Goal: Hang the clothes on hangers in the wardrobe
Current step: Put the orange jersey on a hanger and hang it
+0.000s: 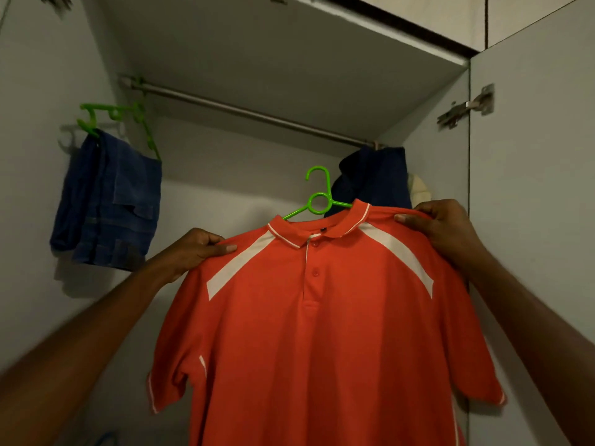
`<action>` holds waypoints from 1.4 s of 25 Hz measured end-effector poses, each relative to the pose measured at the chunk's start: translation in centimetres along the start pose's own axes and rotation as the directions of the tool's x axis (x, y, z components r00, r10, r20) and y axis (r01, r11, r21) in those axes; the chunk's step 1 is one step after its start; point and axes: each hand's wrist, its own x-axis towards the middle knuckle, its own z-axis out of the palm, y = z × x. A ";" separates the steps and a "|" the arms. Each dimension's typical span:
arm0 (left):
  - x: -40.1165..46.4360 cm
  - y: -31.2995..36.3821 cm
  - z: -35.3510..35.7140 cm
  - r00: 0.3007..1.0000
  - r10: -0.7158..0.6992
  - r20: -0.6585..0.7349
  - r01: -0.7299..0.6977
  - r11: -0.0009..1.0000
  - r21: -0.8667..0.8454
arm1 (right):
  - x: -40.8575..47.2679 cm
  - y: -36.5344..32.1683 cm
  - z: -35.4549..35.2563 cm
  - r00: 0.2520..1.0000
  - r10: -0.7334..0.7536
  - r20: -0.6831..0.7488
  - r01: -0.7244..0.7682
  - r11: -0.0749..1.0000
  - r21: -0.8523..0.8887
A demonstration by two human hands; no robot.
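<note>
Polo shirt (322, 317), orange-red with white shoulder stripes, sits on a green hanger (317, 201) and is held up inside the open wardrobe. Left hand (196, 249) pinches one shoulder seam, right hand (444, 230) pinches the other; each grip is clenched on fabric, not on the hanger itself. Hook rises between the two grips, well below the rail (251, 112) and not yet over it. Blue folded garment (106, 204) hangs on another green hanger beyond the left grip; dark garment (373, 178) hangs behind the right grip.

Risks, as I judge them: hook can swing or twist since only cloth is held, so it may miss the rail; shirt may slip off one arm; dark garment may snag the hook
</note>
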 end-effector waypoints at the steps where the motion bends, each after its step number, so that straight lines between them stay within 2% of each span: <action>1: 1.8 -0.5 0.2 1.000 0.014 0.007 -0.014 1.000 -0.005 | 1.0 0.0 0.4 1.000 -0.006 -0.014 0.006 1.000 -0.028; 11: 22.9 -3.2 2.0 0.969 0.225 -0.100 -0.244 0.934 -0.262 | 10.6 -0.9 4.7 0.962 -0.042 -0.268 -0.034 0.961 -0.274; 21: 38.8 0.2 10.5 0.952 0.221 -0.211 -0.282 0.903 -0.324 | 18.3 -0.3 2.4 0.900 -0.075 -0.429 -0.172 0.844 -0.508; 27: 44.1 -0.2 13.0 0.952 0.219 -0.212 -0.283 0.897 -0.341 | 21.3 0.0 2.8 0.905 -0.089 -0.415 -0.181 0.803 -0.567; 31: 43.9 -2.0 14.0 0.952 0.200 -0.232 -0.274 0.895 -0.352 | 21.6 0.9 4.4 0.925 -0.072 -0.374 -0.181 0.782 -0.597; 35: 42.8 -4.1 14.4 0.960 0.184 -0.210 -0.248 0.909 -0.334 | 19.1 3.3 5.4 0.902 -0.046 -0.429 -0.242 0.769 -0.591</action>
